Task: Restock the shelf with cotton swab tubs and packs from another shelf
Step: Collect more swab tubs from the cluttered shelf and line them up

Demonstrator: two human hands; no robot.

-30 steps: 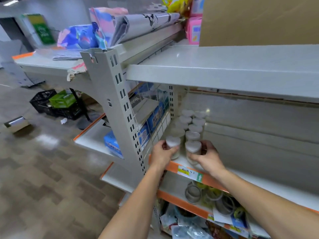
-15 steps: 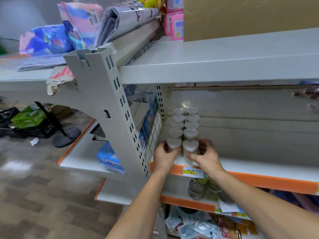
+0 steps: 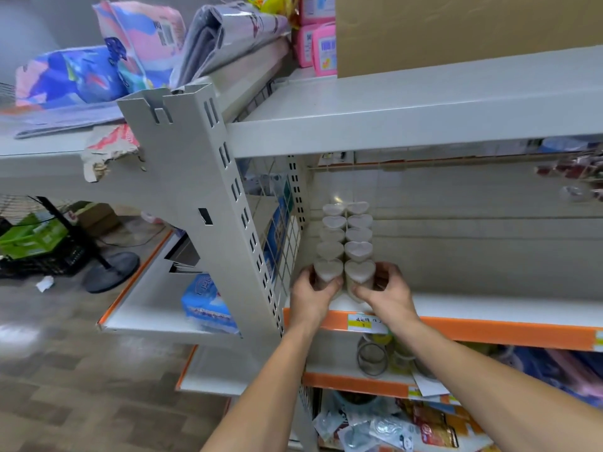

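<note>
Already at the shelf's (image 3: 509, 305) front lip, your two hands each hold one heart-lidded cotton swab tub. Your left hand (image 3: 310, 293) curls its fingers around the front-left tub (image 3: 328, 272), thumb toward the middle; your right hand (image 3: 388, 291) wraps the front-right tub (image 3: 359, 275) the same way from the other side. Both tubs stand upright, touching each other, at the head of a double row of tubs (image 3: 347, 230) that runs straight away from you toward the back wall. That row is the axis that matters: it lies dead ahead of both hands, just behind the pair you are gripping, with the left column close beside the wire grid divider (image 3: 287, 236). Each hand is nearer its own column, so neither needs to cross. From this view it is not clear whether the two front tubs rest on the shelf or hang just above it. Judging by the task, the next move is either a short push back to close up the rows or a straight lift toward you; either way it follows that front-to-back line.
</note>
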